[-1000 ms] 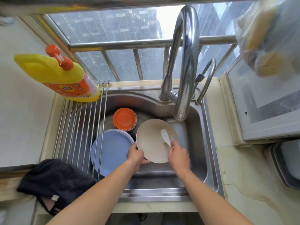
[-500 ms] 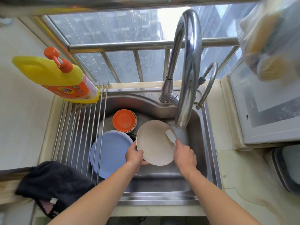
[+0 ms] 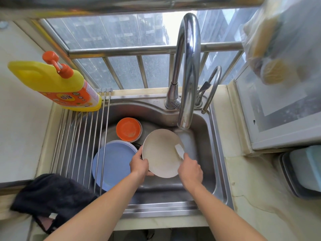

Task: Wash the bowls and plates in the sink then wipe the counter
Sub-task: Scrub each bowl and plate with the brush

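Over the steel sink [image 3: 211,153] I hold a cream plate [image 3: 159,153] tilted toward me. My left hand [image 3: 139,165] grips its left rim, thumb on the face. My right hand [image 3: 190,170] grips a white dish brush [image 3: 179,150] whose head lies on the plate's right side. Water runs from the faucet [image 3: 188,72] just right of the plate. Stacked blue plates [image 3: 112,164] lie in the sink's left half, partly under the rack. Stacked orange bowls [image 3: 128,129] sit behind them.
A roll-up rod drying rack [image 3: 78,145] covers the sink's left side, with a yellow detergent bottle [image 3: 55,84] at its far end. A black cloth [image 3: 50,193] lies on the counter's front left. A white appliance [image 3: 281,110] and a grey tray [image 3: 302,173] stand right.
The brush has slid a little down the plate's right side under the running water. My left hand keeps its hold on the rim.
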